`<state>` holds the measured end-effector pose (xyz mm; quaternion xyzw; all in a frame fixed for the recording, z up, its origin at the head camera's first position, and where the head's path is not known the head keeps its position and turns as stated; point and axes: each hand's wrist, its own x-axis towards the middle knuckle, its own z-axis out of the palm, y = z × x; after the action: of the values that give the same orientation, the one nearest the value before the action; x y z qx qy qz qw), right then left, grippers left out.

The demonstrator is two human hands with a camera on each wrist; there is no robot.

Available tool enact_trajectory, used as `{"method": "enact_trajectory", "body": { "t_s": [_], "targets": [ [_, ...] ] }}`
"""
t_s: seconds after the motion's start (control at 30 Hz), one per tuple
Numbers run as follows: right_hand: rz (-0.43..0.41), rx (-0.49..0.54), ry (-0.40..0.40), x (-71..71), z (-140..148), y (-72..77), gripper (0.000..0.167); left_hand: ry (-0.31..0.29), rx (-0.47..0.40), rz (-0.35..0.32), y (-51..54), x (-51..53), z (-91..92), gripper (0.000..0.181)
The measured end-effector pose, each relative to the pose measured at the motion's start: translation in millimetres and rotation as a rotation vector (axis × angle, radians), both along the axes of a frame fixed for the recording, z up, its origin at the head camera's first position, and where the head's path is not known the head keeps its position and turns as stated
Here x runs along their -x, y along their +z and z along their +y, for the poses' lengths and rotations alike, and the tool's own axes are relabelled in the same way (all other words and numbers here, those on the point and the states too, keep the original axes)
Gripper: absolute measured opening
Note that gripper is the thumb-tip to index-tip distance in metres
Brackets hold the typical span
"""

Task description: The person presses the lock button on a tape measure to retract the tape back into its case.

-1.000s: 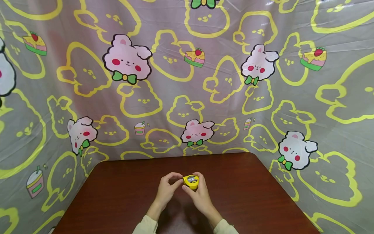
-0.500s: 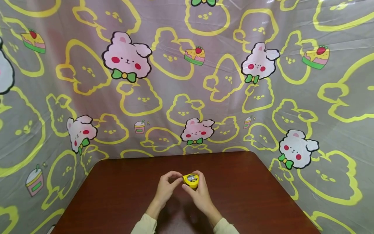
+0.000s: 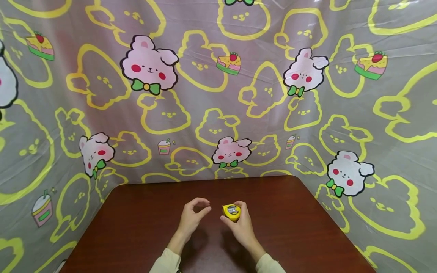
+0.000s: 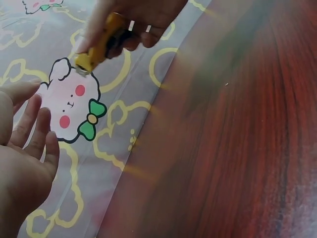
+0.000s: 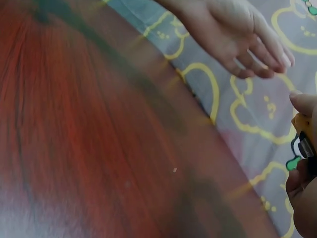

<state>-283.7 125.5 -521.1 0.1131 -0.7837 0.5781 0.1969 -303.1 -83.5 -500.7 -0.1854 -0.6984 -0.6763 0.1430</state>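
A yellow tape measure (image 3: 232, 212) with a dark and silver label is gripped in my right hand (image 3: 243, 224), above the table. In the left wrist view the tape measure (image 4: 101, 47) shows its yellow edge and a small metal tip at its front corner. My left hand (image 3: 192, 217) hovers to the left of it, apart from it, with nothing between its loosely bent fingers and thumb. In the right wrist view the left hand (image 5: 242, 37) appears with its fingers extended, and the tape measure (image 5: 301, 124) is partly cut off by the frame's edge.
Beneath both hands lies a dark red-brown wooden table (image 3: 153, 227) with rounded far corners. A grey curtain (image 3: 259, 125) printed with yellow outlines and white rabbits surrounds its back and sides.
My left hand, earlier touching the front of the tape measure with its fingertips, has come away to the left. The right hand has shifted slightly right with the tape measure.
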Motion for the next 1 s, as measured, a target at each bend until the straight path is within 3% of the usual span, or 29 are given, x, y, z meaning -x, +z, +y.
{"method": "enact_trajectory", "body": {
  "t_s": [0.4,0.77,1.0],
  "targets": [
    [-0.078,-0.231,-0.113,8.2,12.3,-24.6,0.071,0.039,0.023,-0.02,-0.4,-3.6,-6.5,0.032],
    [-0.184,-0.327,-0.138,7.3,18.6,-41.0,0.077,0.046,0.029,-0.062,-5.6,-6.1,-10.7,0.036],
    [-0.16,-0.431,-0.198,6.9,17.4,-47.4,0.073,0.046,0.028,-0.061,-8.2,-4.5,-13.3,0.036]
  ]
}}
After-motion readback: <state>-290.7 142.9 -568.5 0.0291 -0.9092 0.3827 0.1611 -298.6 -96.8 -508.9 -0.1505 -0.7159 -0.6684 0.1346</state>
